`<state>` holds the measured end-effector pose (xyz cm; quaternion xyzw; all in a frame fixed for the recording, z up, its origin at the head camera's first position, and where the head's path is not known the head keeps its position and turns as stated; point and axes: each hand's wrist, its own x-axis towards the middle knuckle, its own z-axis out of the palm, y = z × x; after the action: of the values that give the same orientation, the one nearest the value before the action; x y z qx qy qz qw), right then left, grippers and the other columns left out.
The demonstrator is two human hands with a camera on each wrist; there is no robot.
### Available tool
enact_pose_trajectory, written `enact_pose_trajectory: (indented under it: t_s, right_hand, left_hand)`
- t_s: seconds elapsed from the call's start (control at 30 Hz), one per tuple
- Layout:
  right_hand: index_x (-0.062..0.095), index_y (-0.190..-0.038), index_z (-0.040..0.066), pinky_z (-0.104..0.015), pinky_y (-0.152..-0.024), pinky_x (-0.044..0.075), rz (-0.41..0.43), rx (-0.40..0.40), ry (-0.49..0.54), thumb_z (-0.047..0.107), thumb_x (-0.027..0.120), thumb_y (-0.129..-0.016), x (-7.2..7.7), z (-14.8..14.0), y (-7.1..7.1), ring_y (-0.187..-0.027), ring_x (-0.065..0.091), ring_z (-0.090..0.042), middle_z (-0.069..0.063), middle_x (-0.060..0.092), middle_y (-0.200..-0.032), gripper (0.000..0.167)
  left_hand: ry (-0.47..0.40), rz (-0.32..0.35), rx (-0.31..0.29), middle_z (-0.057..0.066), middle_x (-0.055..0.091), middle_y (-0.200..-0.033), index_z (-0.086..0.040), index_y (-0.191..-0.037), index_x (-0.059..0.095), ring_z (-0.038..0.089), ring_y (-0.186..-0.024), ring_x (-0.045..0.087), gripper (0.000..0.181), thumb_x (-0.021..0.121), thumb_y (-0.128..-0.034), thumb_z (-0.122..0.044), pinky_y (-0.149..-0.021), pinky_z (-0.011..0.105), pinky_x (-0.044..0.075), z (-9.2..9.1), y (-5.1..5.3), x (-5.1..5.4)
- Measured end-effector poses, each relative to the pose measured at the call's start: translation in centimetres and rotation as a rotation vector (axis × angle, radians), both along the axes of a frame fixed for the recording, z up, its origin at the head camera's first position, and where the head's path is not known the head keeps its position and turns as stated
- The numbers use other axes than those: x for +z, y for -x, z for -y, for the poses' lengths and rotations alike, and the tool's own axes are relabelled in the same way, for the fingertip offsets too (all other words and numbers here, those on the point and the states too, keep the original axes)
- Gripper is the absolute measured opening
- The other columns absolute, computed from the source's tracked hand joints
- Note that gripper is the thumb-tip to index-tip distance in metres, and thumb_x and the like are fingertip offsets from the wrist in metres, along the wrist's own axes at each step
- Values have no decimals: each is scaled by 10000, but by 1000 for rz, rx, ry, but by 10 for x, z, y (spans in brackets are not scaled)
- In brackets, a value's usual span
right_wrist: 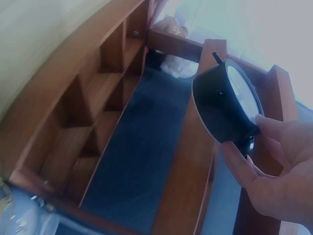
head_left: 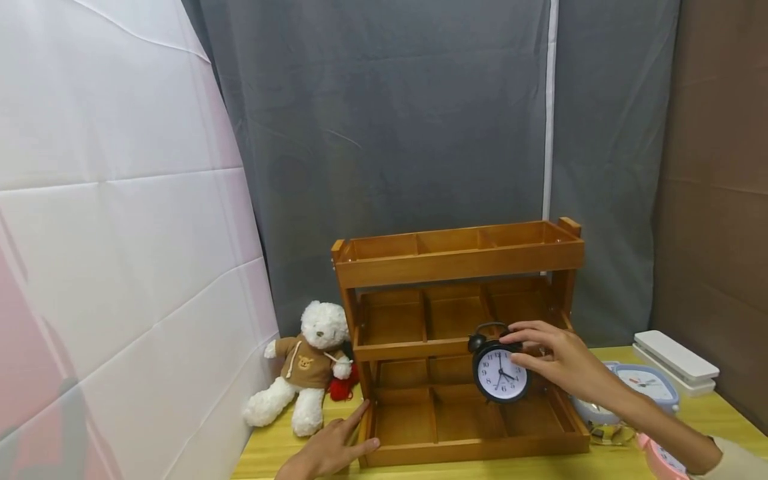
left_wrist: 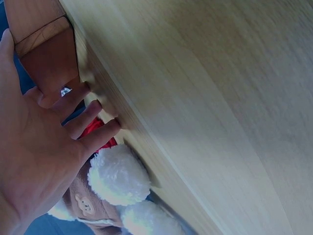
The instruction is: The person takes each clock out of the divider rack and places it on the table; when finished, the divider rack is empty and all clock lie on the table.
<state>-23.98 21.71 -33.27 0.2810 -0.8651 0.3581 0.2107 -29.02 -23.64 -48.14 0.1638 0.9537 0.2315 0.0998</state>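
Observation:
A black twin-bell alarm clock (head_left: 501, 373) with a white dial is held up in front of the wooden three-tier shelf (head_left: 462, 265), near its middle and lower tiers. My right hand (head_left: 555, 357) pinches it near the top right; in the right wrist view, thumb and fingers grip the edge of its dark casing (right_wrist: 211, 105). At the shelf's lower left corner, my left hand (head_left: 333, 443) touches the side with fingers spread. Its fingers are fairly straight in the left wrist view, beside the shelf's wooden foot (left_wrist: 51, 58). The shelf's divided compartments hold nothing visible.
A white teddy bear (head_left: 306, 363) in a brown hoodie sits left of the shelf, with something red (head_left: 342, 389) beside it. On the right lie a blue clock (head_left: 648, 385), a partly hidden pink clock (head_left: 660, 460) and a white flat object (head_left: 675, 360). The table (head_left: 480, 472) is yellow.

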Motion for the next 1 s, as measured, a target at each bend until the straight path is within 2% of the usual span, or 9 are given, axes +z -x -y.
enact_pose_trajectory:
  t_s: [0.37, 0.5, 0.63, 0.7, 0.8, 0.87, 0.9, 0.97, 1.0]
  right_hand:
    - [747, -1222, 215, -267, -729, 593, 66, -27, -59, 166, 791, -931, -31, -60, -16, -978, 711, -85, -195, 640, -1349, 298]
    - [743, -1203, 194, -249, -712, 594, 85, -5, -84, 129, 800, -915, -52, -87, -20, -970, 697, -21, 29, 671, -1305, 301]
    - [743, -1185, 192, -227, -730, 592, 154, 31, -82, 98, 777, -929, -76, -114, -26, -1020, 629, 75, 276, 599, -1241, 275]
    - [745, -1174, 179, -225, -733, 589, 177, 56, -83, 79, 763, -937, -89, -126, -28, -1039, 603, 100, 260, 624, -1220, 258]
    - [736, -1179, 163, -226, -728, 577, 323, 83, -78, 87, 725, -972, -107, -144, -32, -1001, 574, 131, 315, 605, -1184, 220]
    - [728, -1182, 124, -221, -726, 570, 366, 113, -82, 75, 711, -981, -118, -154, -33, -998, 569, 120, 294, 623, -1178, 207]
    - [726, -1186, 119, -205, -733, 562, 418, 122, -75, 82, 694, -995, -123, -159, -33, -993, 551, 132, 332, 596, -1178, 197]
    - [721, -1186, 100, -187, -735, 552, 451, 152, -65, 55, 676, -1002, -132, -167, -33, -997, 535, 143, 348, 580, -1179, 195]
    - [720, -1181, 77, -166, -737, 539, 429, 174, -69, 29, 671, -997, -136, -170, -33, -1009, 533, 141, 332, 588, -1190, 197]
  left_hand:
    - [0, 12, 6, 300, 534, -1457, -245, -1650, 323, 570, -1276, 528, 829, 552, -981, -679, -948, 750, 446, 1, 1, 0]
    - [-1, 8, 1, 301, 540, -1450, -245, -1649, 324, 572, -1271, 531, 826, 554, -982, -675, -940, 750, 451, 0, 1, 0]
    - [-2, 10, -3, 305, 547, -1438, -248, -1650, 320, 570, -1264, 537, 825, 557, -983, -671, -935, 746, 456, 0, 1, -1]
    - [0, 12, -1, 308, 544, -1439, -255, -1651, 318, 571, -1262, 537, 825, 557, -982, -674, -931, 746, 457, 0, 1, -2]
    - [4, 14, 3, 309, 539, -1444, -259, -1652, 316, 569, -1265, 535, 828, 555, -980, -680, -930, 747, 457, 0, 2, -3]
    - [7, 17, 5, 313, 532, -1449, -264, -1652, 315, 570, -1271, 530, 829, 552, -978, -686, -932, 749, 454, 0, 2, -2]
    - [7, 17, 6, 314, 530, -1450, -263, -1652, 315, 572, -1274, 528, 831, 553, -978, -686, -934, 751, 452, 0, 2, -2]
    - [5, 17, 6, 318, 527, -1452, -259, -1652, 316, 576, -1277, 523, 832, 554, -978, -685, -937, 754, 449, 0, 2, -1]
    - [3, 17, 6, 318, 525, -1454, -259, -1651, 317, 581, -1282, 517, 830, 554, -979, -683, -940, 758, 445, 0, 2, -1]
